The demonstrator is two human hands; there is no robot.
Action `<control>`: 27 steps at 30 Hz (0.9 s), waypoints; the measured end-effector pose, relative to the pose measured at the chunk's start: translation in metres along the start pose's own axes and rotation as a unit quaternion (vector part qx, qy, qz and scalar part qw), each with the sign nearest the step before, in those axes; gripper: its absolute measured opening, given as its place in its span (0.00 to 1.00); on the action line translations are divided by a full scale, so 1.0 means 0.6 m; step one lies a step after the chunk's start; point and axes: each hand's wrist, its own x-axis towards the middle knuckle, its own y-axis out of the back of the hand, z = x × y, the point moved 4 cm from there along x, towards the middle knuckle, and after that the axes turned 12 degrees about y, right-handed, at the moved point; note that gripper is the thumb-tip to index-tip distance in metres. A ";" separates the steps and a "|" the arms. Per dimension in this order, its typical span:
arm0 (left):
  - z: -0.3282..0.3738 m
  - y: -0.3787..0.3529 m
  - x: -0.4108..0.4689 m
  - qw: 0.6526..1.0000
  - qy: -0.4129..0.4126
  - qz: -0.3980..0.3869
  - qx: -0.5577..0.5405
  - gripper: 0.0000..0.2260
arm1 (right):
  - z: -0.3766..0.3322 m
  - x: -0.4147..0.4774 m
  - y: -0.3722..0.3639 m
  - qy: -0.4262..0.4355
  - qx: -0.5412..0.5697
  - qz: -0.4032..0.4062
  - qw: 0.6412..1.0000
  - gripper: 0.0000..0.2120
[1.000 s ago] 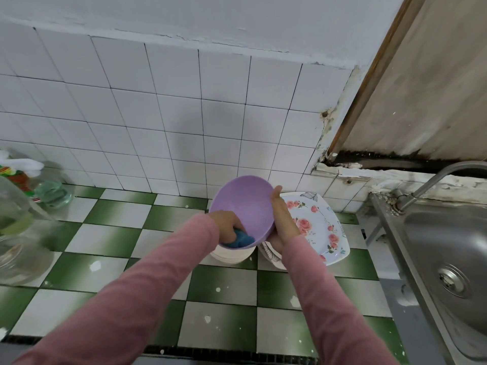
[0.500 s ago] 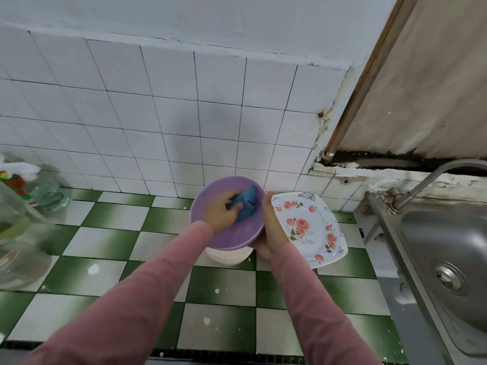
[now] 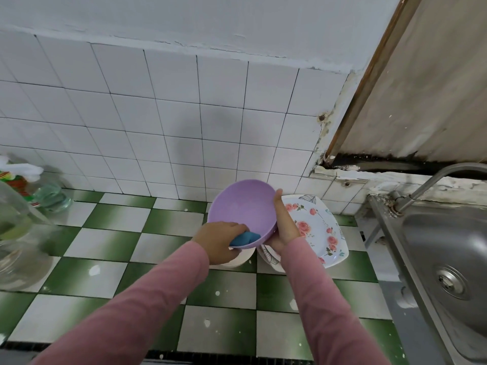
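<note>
Wiping of a purple bowl (image 3: 243, 209) above the desk (image 3: 105, 259). The right hand (image 3: 283, 227) is holding the bowl clear of the desk, tilted so that its opening is facing the camera; the thumb is lying along the right rim and the fingers are passing behind the wall, so this grip is closed on the bowl. The left hand (image 3: 221, 242) is gripping a blue cloth (image 3: 245, 238) and pressing it against the lower inner wall, just inside the rim.

Step in hand, as judged: rubbing the inside of the bowl. The next move is calling for a sweep of the cloth up and round the inner wall, with the right hand steadying or turning the bowl against that push. A loose hold could let the smooth bowl slip.

Containers: the purple bowl is holding nothing but the cloth. A white bowl (image 3: 237, 260) is standing on the desk directly beneath it, its inside hidden by the hands. A floral plate (image 3: 319, 233) is lying tilted just to the right, resting on further patterned dishes (image 3: 266, 255). At the left edge a large clear jar (image 3: 15, 233) is showing blurred, pale contents that cannot be identified. The steel sink (image 3: 448, 246) at the right is showing its drain strainer.
</note>
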 end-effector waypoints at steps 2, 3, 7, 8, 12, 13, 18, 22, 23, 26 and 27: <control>0.001 0.003 0.000 1.000 -0.007 0.003 -0.030 0.16 | -0.013 -0.005 0.002 -0.046 -0.008 0.006 0.999 0.39; 0.003 0.008 -0.001 0.999 -0.004 0.008 -0.051 0.16 | -0.021 -0.007 0.004 -0.058 -0.019 0.010 0.998 0.38; 0.011 0.019 -0.001 0.985 0.016 0.009 -0.171 0.16 | -0.031 -0.014 0.013 -0.066 -0.049 0.029 0.996 0.41; 0.013 0.020 -0.002 0.976 0.022 0.004 -0.216 0.16 | -0.024 -0.013 0.016 -0.071 -0.028 0.025 0.997 0.45; 0.010 0.037 -0.009 0.852 0.121 0.003 -0.509 0.23 | 0.032 -0.012 0.035 -0.129 0.068 0.034 0.989 0.54; 0.009 0.043 -0.008 0.803 0.142 -0.007 -0.579 0.25 | 0.045 -0.015 0.039 -0.146 0.074 0.038 0.986 0.53; -0.002 0.062 0.002 0.586 0.144 -0.021 -0.797 0.36 | 0.094 -0.029 0.019 -0.205 0.197 -0.013 0.958 0.43; -0.022 0.056 0.000 0.570 0.153 -0.044 -0.806 0.43 | 0.069 -0.032 0.005 -0.178 0.274 0.016 0.945 0.29; -0.028 0.055 -0.001 0.572 0.159 -0.044 -0.804 0.43 | 0.063 -0.031 0.006 -0.168 0.272 0.024 0.947 0.24; -0.040 0.049 -0.002 0.572 0.179 -0.029 -0.800 0.45 | 0.037 -0.019 0.014 -0.094 0.289 0.052 0.951 0.08; -0.044 0.044 -0.003 0.578 0.194 -0.027 -0.793 0.46 | 0.025 -0.014 0.015 -0.061 0.307 0.048 0.948 0.10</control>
